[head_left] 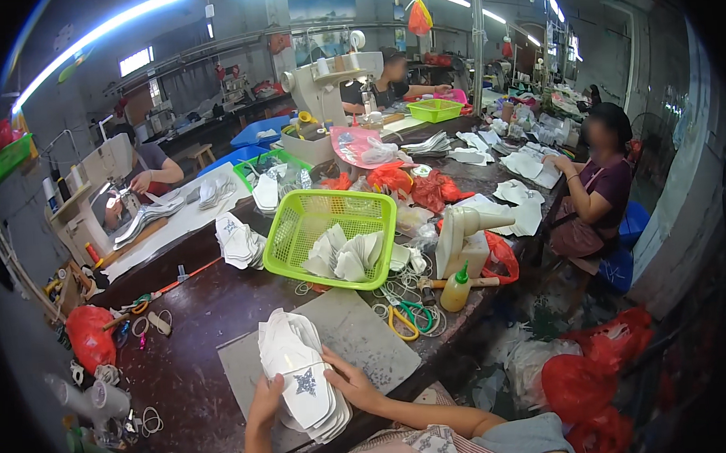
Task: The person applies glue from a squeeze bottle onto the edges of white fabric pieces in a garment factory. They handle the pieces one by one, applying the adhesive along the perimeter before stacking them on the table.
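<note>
Crowded workshop space is lit by fluorescent tubes (88, 42), with co-workers (608, 187) seated around a long, dark, scuffed table (185, 335). At its near edge, a stack of white pieces (291, 351) is held over a grey board (372, 343). Its long axis is pointed away from the wearer's body, with the far end slanted slightly to the left and the near end brought toward the lap. On the upward face, a blue printed motif (305, 382) is shown in the near half.

The stack is grasped from both sides: its left edge is held by the left hand (264, 402), its right edge by the right hand (355, 383). The near half is placed between the hands, while the far half is extended beyond them. Whether weight is borne by the board cannot be told.

Beyond, more white pieces (356, 257) are contained in a lime-green basket (280, 230); scissors (412, 304) and a yellow squeeze bottle (455, 293) are set to its right.
</note>
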Demonstrator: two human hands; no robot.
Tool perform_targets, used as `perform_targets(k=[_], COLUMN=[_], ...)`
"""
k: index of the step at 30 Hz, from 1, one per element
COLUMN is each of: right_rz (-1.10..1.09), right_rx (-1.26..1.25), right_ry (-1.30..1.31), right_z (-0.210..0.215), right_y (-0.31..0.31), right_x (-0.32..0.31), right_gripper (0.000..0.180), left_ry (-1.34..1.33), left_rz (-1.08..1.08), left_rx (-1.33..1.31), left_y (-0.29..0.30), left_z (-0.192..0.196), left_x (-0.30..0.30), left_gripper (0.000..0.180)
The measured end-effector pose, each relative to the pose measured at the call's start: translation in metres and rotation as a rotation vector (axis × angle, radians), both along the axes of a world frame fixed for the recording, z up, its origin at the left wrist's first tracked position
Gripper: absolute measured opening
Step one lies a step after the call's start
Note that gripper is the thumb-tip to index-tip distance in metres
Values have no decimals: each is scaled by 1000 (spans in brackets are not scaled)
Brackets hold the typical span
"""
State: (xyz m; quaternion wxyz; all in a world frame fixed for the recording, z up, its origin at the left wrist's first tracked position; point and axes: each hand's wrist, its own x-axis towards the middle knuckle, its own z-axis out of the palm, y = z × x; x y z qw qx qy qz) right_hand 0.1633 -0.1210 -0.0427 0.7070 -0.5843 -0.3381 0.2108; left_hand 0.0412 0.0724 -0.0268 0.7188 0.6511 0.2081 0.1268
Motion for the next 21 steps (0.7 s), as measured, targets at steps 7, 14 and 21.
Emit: perform_targets(k=[7,14,21], right_rz=[160,377,318], right_rx=[-117,-230,2], right_ry=[-188,-345,125], right_z=[35,38,97], right_y=[-50,-90,-84], right_x=[23,63,82], right_gripper=[34,24,9], left_ry=[72,33,95], left_rz=[2,12,-113], left_rx=[149,234,334], left_y=[-34,-54,-47], left_z=[42,60,56], left_x=[-13,-2,15], left_gripper=[96,90,87])
